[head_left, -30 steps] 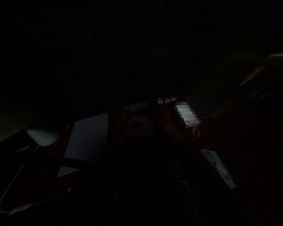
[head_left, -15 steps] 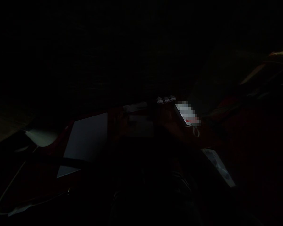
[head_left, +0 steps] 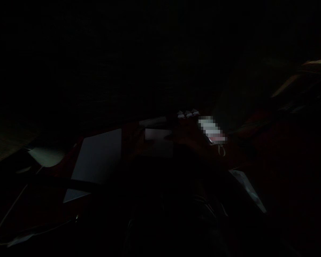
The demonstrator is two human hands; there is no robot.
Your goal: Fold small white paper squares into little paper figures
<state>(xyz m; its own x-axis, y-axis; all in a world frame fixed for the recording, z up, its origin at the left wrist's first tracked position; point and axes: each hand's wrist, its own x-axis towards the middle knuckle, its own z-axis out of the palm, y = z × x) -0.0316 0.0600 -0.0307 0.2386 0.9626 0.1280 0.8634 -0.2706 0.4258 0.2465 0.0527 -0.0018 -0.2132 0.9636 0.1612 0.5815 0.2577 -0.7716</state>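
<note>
The picture is very dark. A small pale sheet, perhaps paper (head_left: 159,148), lies at the middle of a dark red surface (head_left: 230,155). A dark band crosses it, and I cannot make out what that is. My right hand (head_left: 188,137) shows faintly at the sheet's right edge, its fingers lost in shadow. My left hand (head_left: 136,144) is barely visible by the left edge. Whether either hand grips the sheet cannot be seen. Just behind it lies another pale flat piece (head_left: 153,121).
At left lies a large pale sheet (head_left: 98,153), crossed by a dark strip. A pale rounded object (head_left: 48,156) and a thin cord (head_left: 10,210) are farther left. Three small folded pieces (head_left: 188,114) stand behind a lit phone-like object (head_left: 211,129) with a loop. A clear packet (head_left: 247,189) lies right.
The dark shape over the small sheet's upper left has moved off, so more of its top shows. The left hand looks fainter. The view has shifted very slightly.
</note>
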